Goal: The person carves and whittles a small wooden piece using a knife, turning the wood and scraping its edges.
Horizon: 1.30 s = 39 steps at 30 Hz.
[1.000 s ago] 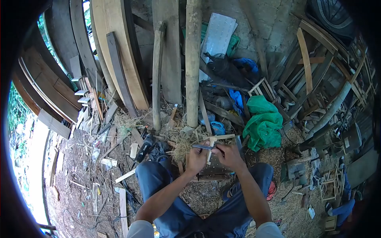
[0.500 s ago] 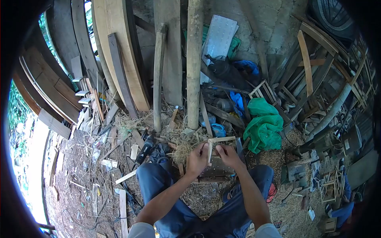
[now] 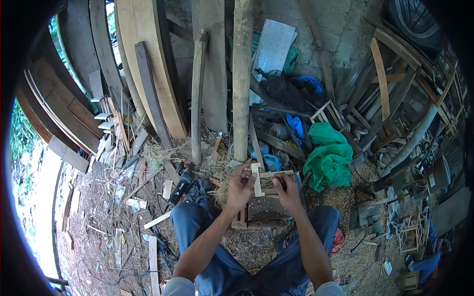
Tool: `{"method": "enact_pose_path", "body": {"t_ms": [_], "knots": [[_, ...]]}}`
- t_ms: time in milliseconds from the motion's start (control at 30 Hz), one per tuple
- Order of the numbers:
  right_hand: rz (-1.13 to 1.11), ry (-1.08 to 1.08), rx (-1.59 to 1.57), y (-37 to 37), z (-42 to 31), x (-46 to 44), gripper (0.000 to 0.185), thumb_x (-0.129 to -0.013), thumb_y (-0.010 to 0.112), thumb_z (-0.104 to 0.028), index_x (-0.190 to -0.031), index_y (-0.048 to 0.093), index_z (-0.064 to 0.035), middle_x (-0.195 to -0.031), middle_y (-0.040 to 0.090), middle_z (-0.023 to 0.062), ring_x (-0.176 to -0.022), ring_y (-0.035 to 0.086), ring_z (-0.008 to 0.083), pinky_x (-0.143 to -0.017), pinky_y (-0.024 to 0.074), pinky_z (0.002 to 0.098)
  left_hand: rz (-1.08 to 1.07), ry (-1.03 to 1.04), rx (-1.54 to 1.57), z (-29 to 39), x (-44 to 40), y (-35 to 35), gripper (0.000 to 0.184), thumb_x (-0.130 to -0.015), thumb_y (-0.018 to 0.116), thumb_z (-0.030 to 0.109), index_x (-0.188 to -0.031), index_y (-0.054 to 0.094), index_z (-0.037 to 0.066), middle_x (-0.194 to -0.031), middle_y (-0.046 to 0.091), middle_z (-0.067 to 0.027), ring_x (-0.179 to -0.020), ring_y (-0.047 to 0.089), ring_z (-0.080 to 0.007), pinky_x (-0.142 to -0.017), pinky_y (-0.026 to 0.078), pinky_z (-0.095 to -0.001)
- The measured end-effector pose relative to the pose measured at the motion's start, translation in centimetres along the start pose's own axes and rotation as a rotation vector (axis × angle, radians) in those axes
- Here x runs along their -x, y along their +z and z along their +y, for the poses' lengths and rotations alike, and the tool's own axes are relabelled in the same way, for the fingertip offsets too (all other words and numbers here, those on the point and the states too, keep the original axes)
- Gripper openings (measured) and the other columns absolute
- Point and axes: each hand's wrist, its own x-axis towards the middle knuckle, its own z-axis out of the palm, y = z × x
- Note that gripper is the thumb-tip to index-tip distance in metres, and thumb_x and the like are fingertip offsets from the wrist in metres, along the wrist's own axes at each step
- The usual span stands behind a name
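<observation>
My left hand (image 3: 239, 191) is closed around a small pale notched wooden piece (image 3: 257, 183), held upright between thumb and fingers. Close by on the right, my right hand (image 3: 289, 193) is curled shut, with something small and dark at its fingertips that I cannot make out. A thin pale wooden strip (image 3: 269, 174) lies crosswise between the hands, passing behind the right fingers. Under both hands stands a low wooden work block (image 3: 266, 209) with shavings on its dark top, between my knees.
A black power tool (image 3: 180, 186) lies left of the block. A green plastic bag (image 3: 326, 160) sits to the right. A bamboo post (image 3: 242, 89) and leaning planks (image 3: 143, 74) rise ahead. Wood scraps cover the floor. Another person's leg (image 3: 427, 263) shows at far right.
The notched piece has turned so its notched side shows. My right hand has moved slightly right, apart from it, and the crosswise strip sits a little lower.
</observation>
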Motion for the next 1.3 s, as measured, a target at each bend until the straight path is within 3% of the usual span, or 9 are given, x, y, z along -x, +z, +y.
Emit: {"method": "enact_pose_path", "body": {"t_ms": [300,533,600,733,833,967,1033,1133,1300], "knots": [[-0.073,0.105,-0.101,0.1,0.5,0.2,0.026,-0.089,0.056,-0.024,-0.096,0.061,-0.0001,-0.064,0.051,-0.0010,-0.059,0.045,0.0063,-0.054,0.0365,0.0236,0.088,-0.080,0.320,0.6,-0.5,-0.1,0.049,-0.083,0.060,0.001,-0.125,0.035,-0.001,-0.097,0.058,-0.0100,-0.091,0.057,-0.0147,-0.075,0.051,-0.0270],[0.004,0.219,-0.328,-0.4,0.4,-0.1,0.026,-0.086,0.060,-0.028,-0.085,0.060,-0.0017,-0.061,0.050,-0.0025,-0.054,0.046,0.0053,-0.050,0.0365,0.0217,0.000,-0.076,0.341,-0.2,-0.1,0.1,0.042,-0.081,0.062,0.003,-0.118,0.041,0.002,-0.093,0.056,-0.0089,-0.085,0.059,-0.0163,-0.069,0.056,-0.0320],[0.000,0.241,-0.334,-0.8,1.1,-0.2,0.027,-0.086,0.060,-0.029,-0.083,0.059,-0.0019,-0.061,0.050,-0.0023,-0.054,0.046,0.0055,-0.049,0.0363,0.0217,-0.198,0.070,-0.366,0.6,0.0,-0.6,0.033,-0.076,0.068,0.006,-0.106,0.054,0.004,-0.091,0.058,-0.0079,-0.089,0.057,-0.0151,-0.072,0.049,-0.0332],[-0.140,0.373,-0.193,-1.1,3.1,-0.3,0.030,-0.086,0.059,-0.032,-0.083,0.057,-0.0021,-0.062,0.050,-0.0018,-0.053,0.045,0.0046,-0.048,0.0354,0.0204,-0.269,0.688,-0.960,0.9,0.7,-0.3,0.028,-0.077,0.067,0.015,-0.100,0.058,0.003,-0.089,0.060,-0.0151,-0.078,0.059,-0.0301,-0.068,0.048,-0.0361],[-0.141,0.547,-0.301,-0.1,4.0,0.7,0.032,-0.086,0.059,-0.032,-0.084,0.056,-0.0008,-0.065,0.053,0.0014,-0.055,0.049,0.0089,-0.051,0.0383,0.0248,-0.380,0.255,-0.847,-1.7,2.2,0.1,0.023,-0.082,0.061,0.021,-0.098,0.059,0.005,-0.090,0.061,-0.0170,-0.078,0.060,-0.0397,-0.067,0.048,-0.0458],[0.009,0.510,0.129,1.7,9.1,2.4,0.031,-0.088,0.054,-0.029,-0.089,0.054,0.0020,-0.074,0.058,0.0123,-0.066,0.058,0.0243,-0.059,0.0431,0.0378,-0.402,0.271,-0.782,-5.5,2.3,-1.2,0.023,-0.085,0.055,0.016,-0.103,0.057,0.002,-0.082,0.060,-0.0212,-0.069,0.059,-0.0380,-0.059,0.046,-0.0422],[-0.081,0.318,0.503,1.7,9.6,3.6,0.030,-0.090,0.050,-0.027,-0.092,0.053,0.0022,-0.073,0.059,0.0148,-0.061,0.057,0.0324,-0.057,0.0437,0.0436,-0.556,-0.093,-0.860,-7.6,2.2,-1.8,0.027,-0.091,0.046,0.027,-0.099,0.057,0.003,-0.084,0.061,-0.0244,-0.079,0.058,-0.0441,-0.067,0.046,-0.0512],[-0.195,0.445,0.428,1.6,8.0,5.1,0.031,-0.092,0.044,-0.025,-0.103,0.050,0.0042,-0.084,0.059,0.0254,-0.078,0.057,0.0426,-0.066,0.0427,0.0511,-0.620,-0.263,-0.914,-9.9,2.2,-1.9,0.032,-0.094,0.040,0.029,-0.097,0.056,0.003,-0.082,0.060,-0.0256,-0.079,0.058,-0.0439,-0.069,0.045,-0.0515],[-0.175,0.590,0.535,3.7,8.7,8.9,0.033,-0.093,0.039,-0.025,-0.110,0.043,0.0035,-0.081,0.059,0.0273,-0.077,0.058,0.0430,-0.066,0.0444,0.0510,-0.699,-0.340,-0.893,-12.6,2.8,-2.4,0.033,-0.093,0.041,0.029,-0.098,0.057,0.001,-0.083,0.060,-0.0262,-0.082,0.058,-0.0428,-0.071,0.044,-0.0510]]}}
